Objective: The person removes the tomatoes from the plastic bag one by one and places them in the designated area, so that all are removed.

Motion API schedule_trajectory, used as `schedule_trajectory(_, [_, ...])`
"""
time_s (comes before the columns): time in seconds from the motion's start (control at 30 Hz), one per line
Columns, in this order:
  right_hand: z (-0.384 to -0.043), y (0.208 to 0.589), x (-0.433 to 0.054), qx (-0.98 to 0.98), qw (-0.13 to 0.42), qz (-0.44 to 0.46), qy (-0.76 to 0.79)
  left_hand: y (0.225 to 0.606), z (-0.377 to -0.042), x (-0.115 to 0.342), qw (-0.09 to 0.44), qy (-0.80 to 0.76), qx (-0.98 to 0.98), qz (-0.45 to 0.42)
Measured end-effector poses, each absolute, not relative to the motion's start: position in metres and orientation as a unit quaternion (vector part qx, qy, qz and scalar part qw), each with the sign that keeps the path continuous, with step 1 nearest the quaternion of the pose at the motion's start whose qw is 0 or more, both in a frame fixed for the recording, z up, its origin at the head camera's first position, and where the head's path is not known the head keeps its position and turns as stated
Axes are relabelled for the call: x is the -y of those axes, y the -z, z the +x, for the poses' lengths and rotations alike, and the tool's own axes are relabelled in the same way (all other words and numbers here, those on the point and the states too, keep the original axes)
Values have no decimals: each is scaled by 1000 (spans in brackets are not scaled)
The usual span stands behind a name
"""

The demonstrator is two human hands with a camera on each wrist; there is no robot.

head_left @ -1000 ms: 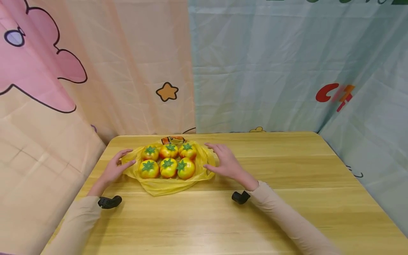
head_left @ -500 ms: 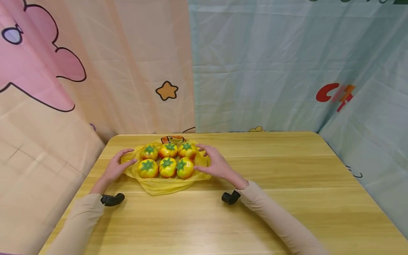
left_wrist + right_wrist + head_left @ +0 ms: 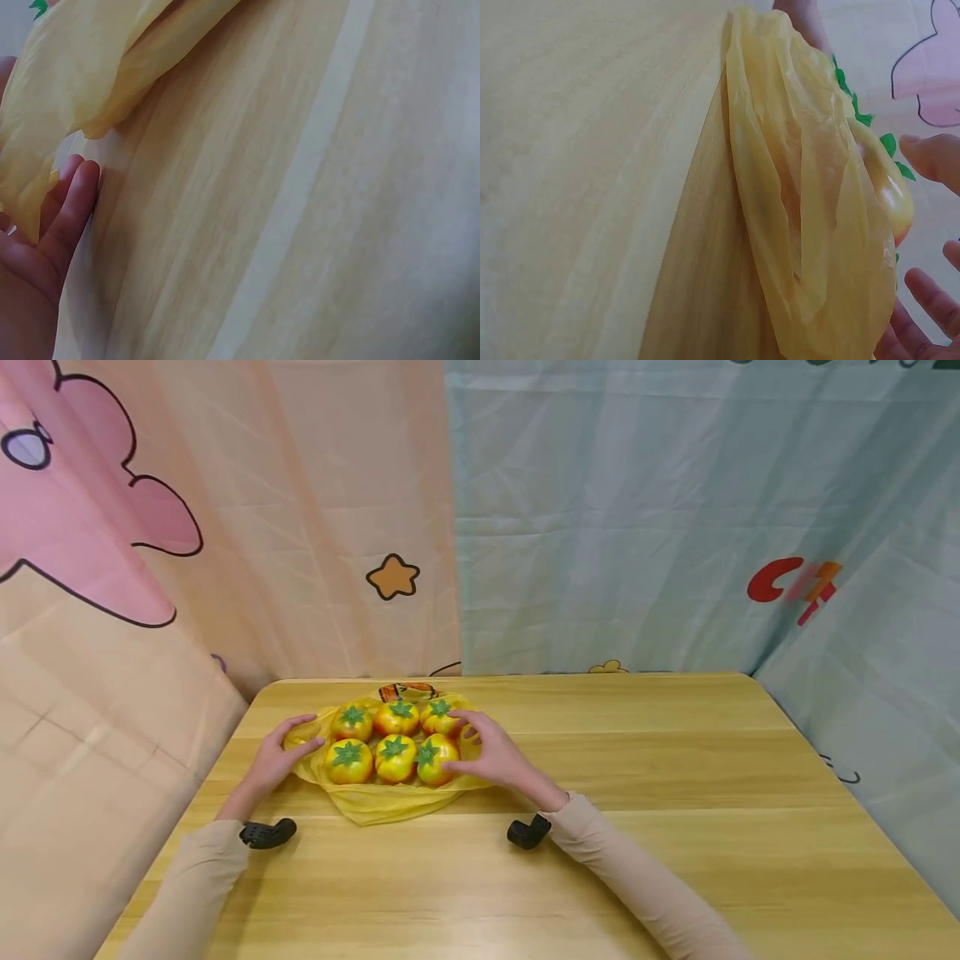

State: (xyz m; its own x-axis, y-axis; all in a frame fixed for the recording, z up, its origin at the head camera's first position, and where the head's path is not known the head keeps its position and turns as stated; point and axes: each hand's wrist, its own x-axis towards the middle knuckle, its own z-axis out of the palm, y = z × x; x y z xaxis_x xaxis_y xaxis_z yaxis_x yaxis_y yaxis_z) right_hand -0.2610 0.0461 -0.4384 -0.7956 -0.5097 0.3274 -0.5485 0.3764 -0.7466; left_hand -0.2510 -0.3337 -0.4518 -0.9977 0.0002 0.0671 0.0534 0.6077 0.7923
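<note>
Several yellow-and-red tomatoes with green star-shaped tops sit in two rows on an opened yellow plastic bag. My left hand is at the bag's left edge, thumb and fingers spread; in the left wrist view its fingers lie straight beside the hanging plastic. At the right side, my right hand reaches over the bag with thumb and fingers apart. Its fingertips overlap the back right tomato and its thumb the front right tomato. The right wrist view shows the thumb close to a tomato.
The bag lies on a wooden table, towards its back left. A printed orange patch shows at the bag's far edge. Patterned curtains hang behind and beside the table. Each wrist carries a black camera mount.
My right hand has moved left, from beside the bag's right edge to over the right-hand tomatoes. The left hand has shifted only slightly right. The tomatoes stay in their rows.
</note>
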Motion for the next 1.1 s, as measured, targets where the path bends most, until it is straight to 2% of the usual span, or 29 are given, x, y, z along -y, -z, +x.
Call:
schedule_trajectory(0.33, [-260, 443, -42, 833, -7, 307, -461, 455, -252, 335, 24, 453, 891, -15])
schedule_trajectory(1.1, [-261, 445, -33, 841, -3, 330, -428, 452, -251, 333, 28, 454, 891, -8])
